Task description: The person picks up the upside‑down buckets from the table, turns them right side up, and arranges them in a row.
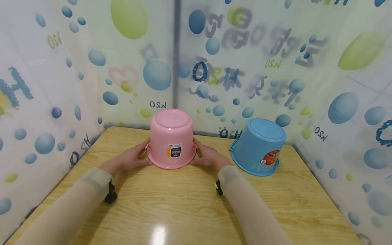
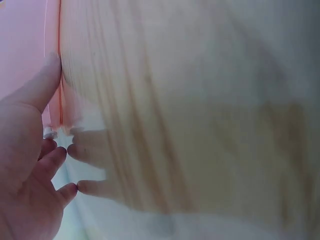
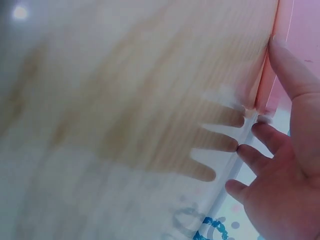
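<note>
Upside down on the table, a pink bucket [image 1: 160, 139] rests on its rim, with a small label on its front. My left hand [image 1: 132, 158] is at its left side, the thumb touching the lower rim and the fingers stretched along the side toward the back. On the right side my right hand [image 1: 209, 157] lies the same way, thumb at the rim. In the left wrist view, the left thumb [image 2: 42, 85] meets the pink rim and the fingertips are at the tabletop. The right wrist view shows the right thumb [image 3: 290, 67] against the rim.
To the right stands a blue bucket [image 1: 255, 146], also upside down, with a red sticker and its handle hanging at the side. The wood-grain table [image 1: 171, 204] is glossy. Patterned curtains [image 1: 263, 68] enclose its back and sides.
</note>
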A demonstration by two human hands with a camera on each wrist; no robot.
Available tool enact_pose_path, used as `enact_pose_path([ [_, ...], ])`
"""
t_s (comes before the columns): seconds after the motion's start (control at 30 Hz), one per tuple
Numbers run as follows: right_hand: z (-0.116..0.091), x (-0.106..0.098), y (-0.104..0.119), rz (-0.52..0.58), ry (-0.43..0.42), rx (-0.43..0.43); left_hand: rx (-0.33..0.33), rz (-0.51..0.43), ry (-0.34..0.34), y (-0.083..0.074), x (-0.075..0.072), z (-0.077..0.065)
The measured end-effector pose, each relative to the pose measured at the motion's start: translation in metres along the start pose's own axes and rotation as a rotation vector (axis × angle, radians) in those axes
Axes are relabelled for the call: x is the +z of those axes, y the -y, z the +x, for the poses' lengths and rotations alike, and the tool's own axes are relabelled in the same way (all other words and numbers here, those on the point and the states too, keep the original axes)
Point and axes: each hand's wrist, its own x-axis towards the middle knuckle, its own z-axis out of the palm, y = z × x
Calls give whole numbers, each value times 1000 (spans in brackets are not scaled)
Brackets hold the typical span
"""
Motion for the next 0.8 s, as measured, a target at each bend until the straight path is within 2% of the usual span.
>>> enact_pose_path([
  [0.27, -5, 3, 3, 54, -7, 21, 5, 2, -22, 0, 2, -3],
  [0.6, -8, 1, 2, 125, -7, -27, 85, -50, -55, 4, -2, -10],
  [0.8, -15, -4, 7, 147, -9, -46, 51, -49, -77, 1, -6, -19],
])
